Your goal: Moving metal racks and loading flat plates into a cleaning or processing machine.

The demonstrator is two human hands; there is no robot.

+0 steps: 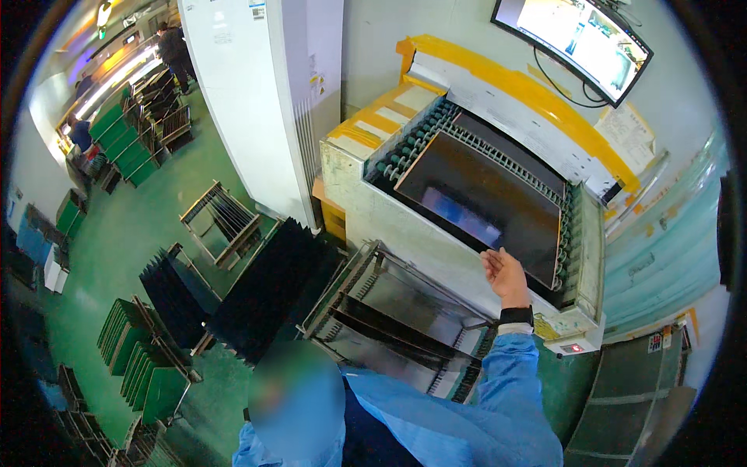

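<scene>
My right hand, with a dark band at its wrist, is raised over the front edge of a roller machine. Its fingers are loosely bent and apart from the thumb, with nothing seen between them. Just beyond it lies a large dark rectangular panel, flat on the machine's rollers and reflecting a bright patch. A second dark panel shows behind it. A blurred patch covers the place beside my left sleeve, so my left hand cannot be made out. Below the machine stands a metal slotted rack with a few dark panels.
Racks of dark panels and green panels stand on the green floor at left. A tall white cabinet borders the machine. A screen hangs above. People are far off at the upper left.
</scene>
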